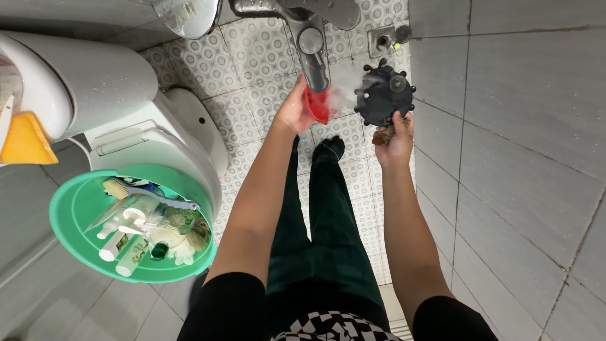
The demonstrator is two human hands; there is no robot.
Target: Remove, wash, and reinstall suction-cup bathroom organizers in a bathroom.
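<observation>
Seen from above, a person stands in a tiled bathroom, both bare arms stretched forward under a metal tap (310,47). The left hand (295,110) is cupped around a small red cup-like piece (319,104), its grip closed on the rim and held right beneath the spout so that running water falls into it. The right hand (394,139) is clenched on the short handle of a round black disc with knobs around its edge (384,96), raised just beside the spout, face turned toward the stream; spray blurs the space between the two things. Below lies patterned floor tile (252,57) and a small floor drain (383,40). To the left sits a white toilet (158,145), its closed lid carrying a green basin (72,211) crowded with bottles and a brush.
</observation>
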